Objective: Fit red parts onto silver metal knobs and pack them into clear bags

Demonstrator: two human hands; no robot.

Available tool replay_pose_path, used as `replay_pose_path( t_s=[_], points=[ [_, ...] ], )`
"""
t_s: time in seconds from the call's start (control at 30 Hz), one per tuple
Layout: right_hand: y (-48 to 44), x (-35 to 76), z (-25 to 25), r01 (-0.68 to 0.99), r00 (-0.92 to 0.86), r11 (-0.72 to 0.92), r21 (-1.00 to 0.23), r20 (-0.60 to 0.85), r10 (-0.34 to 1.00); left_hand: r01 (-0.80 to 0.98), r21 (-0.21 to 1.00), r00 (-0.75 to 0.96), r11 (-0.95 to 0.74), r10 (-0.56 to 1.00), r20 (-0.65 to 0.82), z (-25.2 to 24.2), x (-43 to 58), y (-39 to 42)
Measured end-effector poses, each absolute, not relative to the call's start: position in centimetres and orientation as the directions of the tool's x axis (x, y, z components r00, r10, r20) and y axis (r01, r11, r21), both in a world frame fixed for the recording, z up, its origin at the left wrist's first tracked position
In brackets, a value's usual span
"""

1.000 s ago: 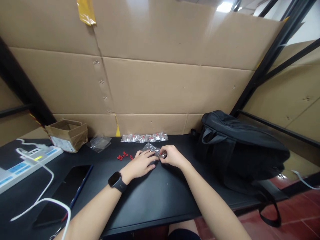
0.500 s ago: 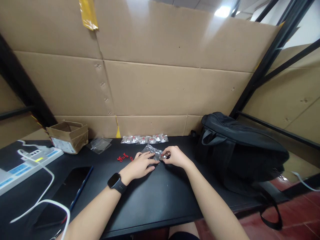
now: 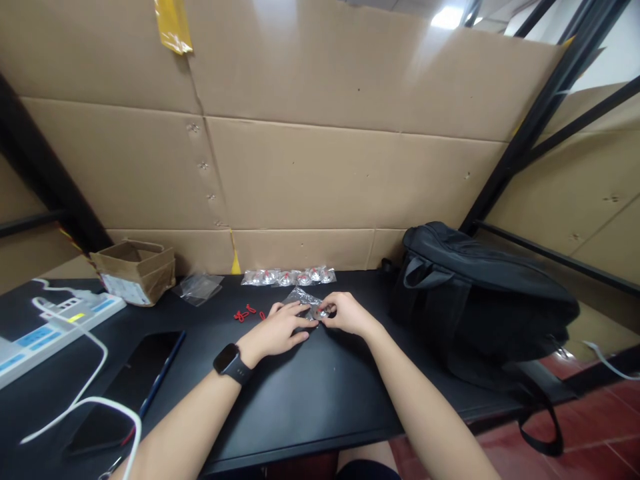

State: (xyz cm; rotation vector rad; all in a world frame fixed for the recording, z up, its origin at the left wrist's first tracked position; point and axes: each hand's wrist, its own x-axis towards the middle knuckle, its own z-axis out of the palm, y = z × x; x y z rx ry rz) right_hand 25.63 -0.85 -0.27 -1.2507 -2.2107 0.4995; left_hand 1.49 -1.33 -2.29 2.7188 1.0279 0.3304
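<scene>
My right hand (image 3: 349,313) pinches a small round silvery piece with a bit of red on it (image 3: 321,311), between thumb and fingertips. That piece is at the right edge of a clear plastic bag (image 3: 301,295), partly under the film as far as I can see. My left hand (image 3: 281,331), a dark watch on its wrist, lies flat with fingers stretched over the bag and hides part of it. Left of those fingers are several red cord loops (image 3: 245,313). Behind both hands runs a row of clear bags with silvery, red-topped pieces (image 3: 287,278).
Flat clear bags (image 3: 200,289) lie beside an open cardboard box (image 3: 137,273) at back left. A white power strip (image 3: 55,337), a white cable (image 3: 103,357) and a dark tablet-like device (image 3: 131,387) occupy the left. A black backpack (image 3: 485,307) stands at right, before a cardboard wall (image 3: 310,173).
My right hand has shifted slightly left, bringing the silvery piece further in at the bag's edge. My left hand stays nearly still on the bag.
</scene>
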Motion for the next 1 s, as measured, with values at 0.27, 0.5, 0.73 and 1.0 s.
replay_pose_path(
  t_s=[0.27, 0.5, 0.73, 1.0],
  points=[
    [-1.3, 26.4, 0.5, 0.711, -0.395, 0.45, -0.541, 0.223, 0.891, 0.604, 0.294, 0.738, -0.741, 0.659, 0.144, -2.0, 1.4, -1.4],
    [-1.1, 25.6, 0.0, 0.688, -0.41, 0.481, -0.543, 0.255, 0.876, 0.599, 0.293, 0.746, -0.745, 0.652, 0.134, -2.1, 1.3, -1.4],
    [-0.7, 25.2, -0.7, 0.677, -0.396, 0.479, -0.558, 0.273, 0.877, 0.598, 0.27, 0.754, -0.754, 0.644, 0.129, -2.0, 1.4, -1.4],
    [-0.5, 25.8, -0.8, 0.608, -0.45, 0.51, -0.608, 0.265, 0.853, 0.594, 0.283, 0.756, -0.753, 0.643, 0.125, -1.5, 1.5, -1.6]
  ],
)
